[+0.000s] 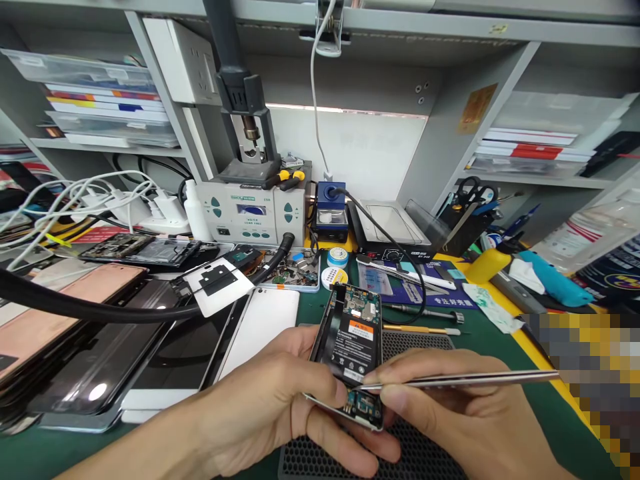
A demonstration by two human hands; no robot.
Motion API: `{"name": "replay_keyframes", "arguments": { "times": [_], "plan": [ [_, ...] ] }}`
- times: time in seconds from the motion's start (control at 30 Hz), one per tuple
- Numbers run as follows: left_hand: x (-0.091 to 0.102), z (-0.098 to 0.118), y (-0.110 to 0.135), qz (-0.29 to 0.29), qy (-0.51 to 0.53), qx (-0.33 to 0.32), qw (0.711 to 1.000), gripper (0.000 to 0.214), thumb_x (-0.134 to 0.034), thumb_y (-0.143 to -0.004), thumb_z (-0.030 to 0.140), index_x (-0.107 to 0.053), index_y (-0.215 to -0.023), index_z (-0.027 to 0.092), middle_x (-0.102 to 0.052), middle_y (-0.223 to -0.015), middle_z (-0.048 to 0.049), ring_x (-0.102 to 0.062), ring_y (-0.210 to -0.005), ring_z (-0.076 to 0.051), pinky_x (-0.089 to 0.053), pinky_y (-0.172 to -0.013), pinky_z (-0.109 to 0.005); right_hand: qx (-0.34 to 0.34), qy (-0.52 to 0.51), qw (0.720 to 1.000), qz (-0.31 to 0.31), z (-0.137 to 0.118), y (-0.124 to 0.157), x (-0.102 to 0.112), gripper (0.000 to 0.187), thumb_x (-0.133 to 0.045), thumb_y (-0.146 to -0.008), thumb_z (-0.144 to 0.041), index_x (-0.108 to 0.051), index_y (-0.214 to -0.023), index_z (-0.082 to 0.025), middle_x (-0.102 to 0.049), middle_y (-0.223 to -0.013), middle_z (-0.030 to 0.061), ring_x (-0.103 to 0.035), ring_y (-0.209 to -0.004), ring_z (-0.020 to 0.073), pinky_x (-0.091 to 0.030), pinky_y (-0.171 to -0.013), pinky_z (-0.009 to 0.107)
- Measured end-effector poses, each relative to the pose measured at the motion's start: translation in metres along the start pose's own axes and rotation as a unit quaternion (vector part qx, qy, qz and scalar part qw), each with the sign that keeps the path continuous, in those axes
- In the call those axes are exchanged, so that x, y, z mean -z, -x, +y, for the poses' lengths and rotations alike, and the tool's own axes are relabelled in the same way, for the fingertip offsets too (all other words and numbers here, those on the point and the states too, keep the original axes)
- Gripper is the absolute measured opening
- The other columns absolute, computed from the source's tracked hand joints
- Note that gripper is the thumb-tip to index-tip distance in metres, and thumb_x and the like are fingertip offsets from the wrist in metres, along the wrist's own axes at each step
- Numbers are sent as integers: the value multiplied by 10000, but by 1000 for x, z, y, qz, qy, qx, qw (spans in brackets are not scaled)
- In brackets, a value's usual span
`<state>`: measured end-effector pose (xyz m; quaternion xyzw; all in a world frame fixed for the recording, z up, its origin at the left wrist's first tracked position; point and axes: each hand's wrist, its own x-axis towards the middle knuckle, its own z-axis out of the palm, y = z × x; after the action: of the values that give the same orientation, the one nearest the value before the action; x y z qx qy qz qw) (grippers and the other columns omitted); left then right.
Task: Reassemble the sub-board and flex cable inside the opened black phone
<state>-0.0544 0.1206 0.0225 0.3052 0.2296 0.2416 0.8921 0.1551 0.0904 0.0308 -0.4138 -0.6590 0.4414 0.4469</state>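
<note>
An opened smartphone (357, 343) lies tilted in my left hand (300, 387), its back off. Its black battery, a dark flex cable and the blue-green boards at both ends are exposed. The fingers of my left hand wrap under and around its lower half, and the thumb presses near the lower board. My right hand (450, 400) pinches slim metal tweezers (480, 379). Their tips touch or hover over the lower board just below the battery; which of the two I cannot tell. Under both hands is a black perforated mat (410, 447).
Several phones and a white back panel (267, 323) lie at left, crossed by a thick black hose (150, 313). A rework station (255, 213) stands behind, beside a soldering iron holder (331, 207). A screwdriver (425, 313) and a brush (420, 329) lie beyond my right hand.
</note>
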Motion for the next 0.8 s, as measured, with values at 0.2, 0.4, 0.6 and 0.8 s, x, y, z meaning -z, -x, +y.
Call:
{"name": "replay_keyframes", "arguments": {
  "times": [0.2, 0.4, 0.6, 0.8],
  "plan": [
    [0, -2, 1, 3, 14, 1, 1000, 413, -504, -782, -17, -716, -1125, 75, -767, -982, -187, -799, -864, -286, -651, -669, -265, -25, 11, 1000, -6, 0, 1, 1, 134, -792, -858, -242, -843, -868, -365, -841, -803, -27, -778, -694, 172, -630, -629, 183],
    [-1, 0, -1, -3, 18, 7, 1000, 366, -491, -759, -27, -752, -989, 87, -768, -922, -164, -803, -846, -269, -646, -659, -239, -22, -9, 1000, 2, 1, 1, -1, 226, -780, -868, -199, -839, -907, -414, -835, -787, -58, -767, -654, 143, -623, -613, 153],
    [0, 0, 1, 5, 19, 11, 1000, 353, -500, -757, -10, -755, -990, 64, -760, -921, -178, -801, -855, -279, -647, -656, -238, -45, -27, 999, -9, 4, 2, 0, 201, -784, -872, -212, -831, -920, -401, -836, -811, -48, -775, -649, 151, -629, -591, 161],
    [0, 1, -2, 7, 20, 12, 1000, 353, -499, -762, -6, -753, -1001, 50, -753, -913, -180, -800, -850, -276, -646, -652, -232, -50, -32, 998, -5, 4, 1, -1, 176, -778, -882, -221, -829, -909, -387, -830, -791, -45, -767, -631, 144, -623, -587, 158]
  ]
}}
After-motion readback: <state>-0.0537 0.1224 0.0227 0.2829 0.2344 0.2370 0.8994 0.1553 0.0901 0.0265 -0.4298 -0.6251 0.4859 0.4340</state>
